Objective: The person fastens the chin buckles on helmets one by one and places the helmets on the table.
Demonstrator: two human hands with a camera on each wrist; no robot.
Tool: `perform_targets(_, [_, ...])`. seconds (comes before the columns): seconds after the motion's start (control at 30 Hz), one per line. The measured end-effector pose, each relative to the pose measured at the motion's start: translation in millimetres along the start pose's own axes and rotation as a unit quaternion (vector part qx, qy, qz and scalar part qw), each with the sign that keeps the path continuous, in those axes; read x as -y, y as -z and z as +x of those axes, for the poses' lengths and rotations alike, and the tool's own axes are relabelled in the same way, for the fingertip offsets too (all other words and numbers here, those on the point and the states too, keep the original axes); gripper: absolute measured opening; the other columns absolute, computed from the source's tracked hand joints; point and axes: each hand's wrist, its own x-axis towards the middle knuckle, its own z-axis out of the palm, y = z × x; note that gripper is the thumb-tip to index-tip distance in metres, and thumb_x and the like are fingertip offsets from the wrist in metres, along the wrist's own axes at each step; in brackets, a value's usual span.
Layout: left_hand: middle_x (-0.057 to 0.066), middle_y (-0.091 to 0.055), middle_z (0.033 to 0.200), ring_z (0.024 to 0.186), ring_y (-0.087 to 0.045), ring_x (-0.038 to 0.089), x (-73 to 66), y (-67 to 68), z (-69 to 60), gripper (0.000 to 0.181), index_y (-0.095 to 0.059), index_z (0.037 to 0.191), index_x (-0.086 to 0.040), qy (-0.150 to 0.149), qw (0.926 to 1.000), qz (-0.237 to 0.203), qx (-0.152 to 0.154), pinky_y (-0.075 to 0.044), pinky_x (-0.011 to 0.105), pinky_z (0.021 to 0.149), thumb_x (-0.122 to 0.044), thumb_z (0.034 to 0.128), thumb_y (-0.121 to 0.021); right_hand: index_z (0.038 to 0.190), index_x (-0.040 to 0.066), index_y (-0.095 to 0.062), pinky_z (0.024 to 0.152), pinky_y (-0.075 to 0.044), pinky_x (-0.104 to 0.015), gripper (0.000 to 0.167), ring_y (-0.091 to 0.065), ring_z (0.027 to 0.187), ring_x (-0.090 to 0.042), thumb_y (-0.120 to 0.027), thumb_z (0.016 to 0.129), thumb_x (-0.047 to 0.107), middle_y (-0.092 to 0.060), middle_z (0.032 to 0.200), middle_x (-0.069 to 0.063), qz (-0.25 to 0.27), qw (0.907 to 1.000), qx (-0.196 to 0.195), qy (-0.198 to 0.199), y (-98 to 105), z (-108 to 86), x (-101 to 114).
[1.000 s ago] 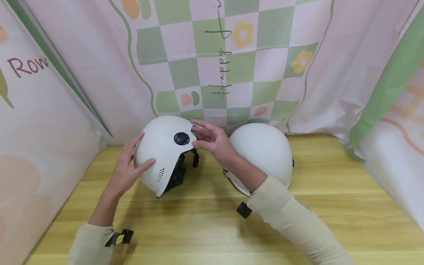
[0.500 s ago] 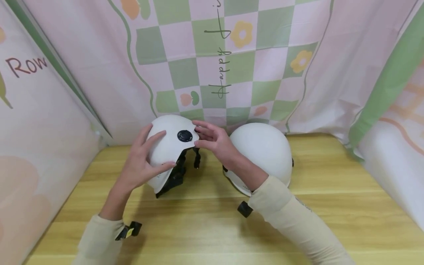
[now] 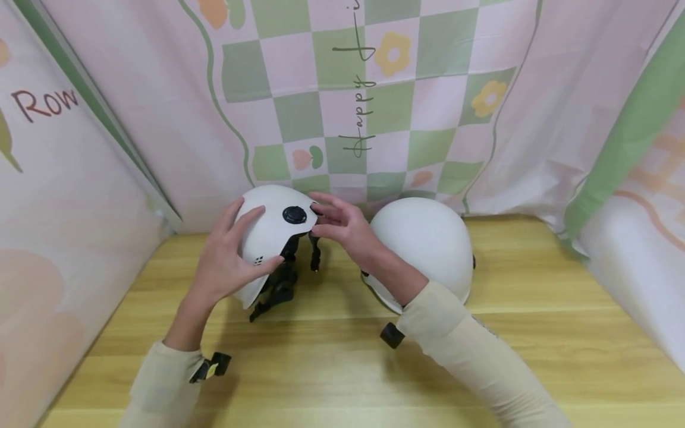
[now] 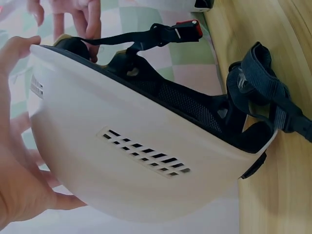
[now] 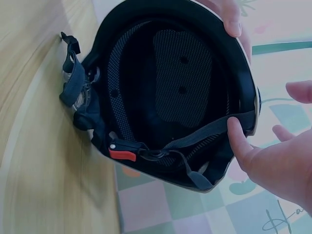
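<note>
Since the earlier frame, the left hand (image 3: 227,257) has shifted rightward over the left helmet (image 3: 270,229), grasping shell and rim. That helmet sits tilted on the worktop (image 3: 321,356), near the curtain (image 3: 342,107). The right hand (image 3: 350,230), fingers loose, touches its strap (image 5: 209,131). A gap separates it from the right helmet (image 3: 428,249).
</note>
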Motion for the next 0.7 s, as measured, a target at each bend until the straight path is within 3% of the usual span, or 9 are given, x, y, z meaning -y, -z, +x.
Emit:
perform_targets(0.17, [0.016,-0.032,0.160,0.142,-0.035,0.044,3.6,2.4,2.0,0.082,-0.052,0.143,-0.022,0.018,0.9998,-0.005,0.009,-0.041,0.069,0.100,-0.044,0.0703,-0.084,0.152,0.012,-0.038,0.107,-0.047,-0.042,0.064,-0.051,0.131,-0.037,-0.061,0.092,0.003,-0.041,0.156,-0.016,-0.006,1.0000,0.005,-0.003,-1.4,0.8,-3.2])
perform_targets(0.47, [0.014,-0.028,0.162,0.143,-0.032,0.045,6.7,7.9,2.6,0.082,-0.048,0.146,-0.025,0.055,0.9982,-0.004,0.025,-0.039,0.072,0.101,-0.045,0.0733,-0.081,0.154,0.010,-0.034,0.108,-0.047,-0.048,0.066,-0.046,0.137,-0.041,-0.058,0.093,-0.001,-0.041,0.155,-0.019,0.012,0.9998,-0.005,-0.012,3.4,-4.2,-15.2])
perform_targets(0.7, [0.017,-0.026,0.163,0.141,-0.034,0.047,12.5,11.4,3.2,0.081,-0.046,0.147,-0.022,0.073,0.9964,-0.036,0.024,-0.042,0.072,0.097,-0.041,0.0763,-0.081,0.153,0.008,-0.036,0.104,-0.051,-0.043,0.066,-0.050,0.134,-0.042,-0.058,0.091,-0.003,-0.045,0.152,-0.021,0.005,0.9991,-0.029,-0.031,7.4,-9.3,-29.4])
